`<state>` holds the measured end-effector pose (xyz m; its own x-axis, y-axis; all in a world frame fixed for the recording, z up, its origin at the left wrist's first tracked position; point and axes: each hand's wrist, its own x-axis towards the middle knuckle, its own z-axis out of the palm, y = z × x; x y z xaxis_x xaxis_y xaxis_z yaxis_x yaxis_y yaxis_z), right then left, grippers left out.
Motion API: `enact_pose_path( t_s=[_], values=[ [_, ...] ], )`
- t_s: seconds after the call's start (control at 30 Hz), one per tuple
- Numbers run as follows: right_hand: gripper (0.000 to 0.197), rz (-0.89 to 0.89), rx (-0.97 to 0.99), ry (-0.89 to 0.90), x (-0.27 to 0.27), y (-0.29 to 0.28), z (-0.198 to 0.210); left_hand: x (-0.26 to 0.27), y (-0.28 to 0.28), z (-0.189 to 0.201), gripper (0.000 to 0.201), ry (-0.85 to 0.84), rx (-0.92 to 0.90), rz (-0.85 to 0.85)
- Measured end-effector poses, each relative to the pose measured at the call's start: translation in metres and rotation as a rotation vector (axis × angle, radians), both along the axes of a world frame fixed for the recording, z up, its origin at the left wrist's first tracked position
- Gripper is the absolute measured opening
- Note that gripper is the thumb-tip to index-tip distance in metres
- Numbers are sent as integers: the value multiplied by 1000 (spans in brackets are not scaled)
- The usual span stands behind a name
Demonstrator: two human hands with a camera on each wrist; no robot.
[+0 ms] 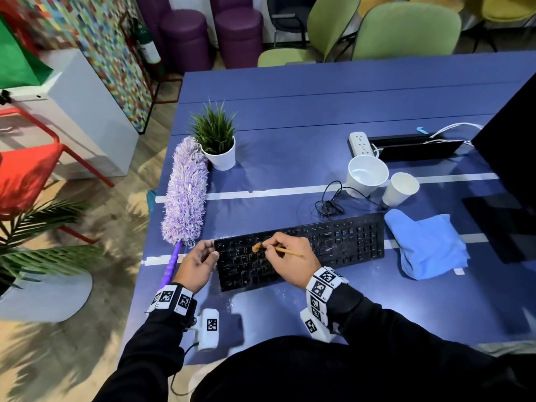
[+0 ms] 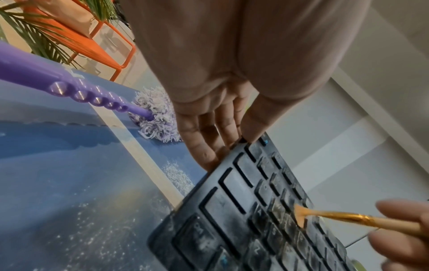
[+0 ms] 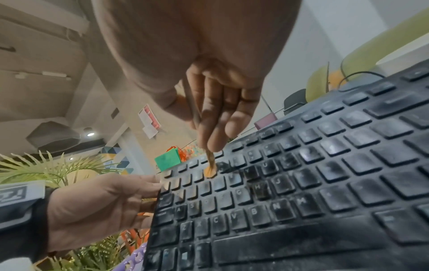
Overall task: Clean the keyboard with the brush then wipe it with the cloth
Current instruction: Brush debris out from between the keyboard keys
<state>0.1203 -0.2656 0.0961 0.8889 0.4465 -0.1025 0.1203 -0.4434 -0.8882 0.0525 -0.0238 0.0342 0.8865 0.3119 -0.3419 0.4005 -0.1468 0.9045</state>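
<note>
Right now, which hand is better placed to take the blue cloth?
Right. The cloth lies past the right end of the keyboard, nearer the right hand, though that hand holds the brush. The left hand holds the opposite edge.

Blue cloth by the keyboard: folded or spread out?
Loosely folded. The blue fabric cloth lies bunched in layers, edges stacked at its right end, beside the black keyboard on the blue table.

Dusty blk keyboard flat; brush tip on keys; blue cloth beside.
</note>
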Motion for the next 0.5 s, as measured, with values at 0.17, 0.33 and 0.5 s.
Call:
enact_pose_path(
  t_s=[0.17,0.33,0.5],
  values=[
    [16,145,-34,-49,-7,25,-3,-2,-4,3,31,-9,-18,1],
    [17,223,-68,-25,-6,35,-5,-3,-4,3,31,14,-43,16],
    [16,273,-85,-35,-9,42,4,0,-3,0,14,-19,-55,74]
  ],
)
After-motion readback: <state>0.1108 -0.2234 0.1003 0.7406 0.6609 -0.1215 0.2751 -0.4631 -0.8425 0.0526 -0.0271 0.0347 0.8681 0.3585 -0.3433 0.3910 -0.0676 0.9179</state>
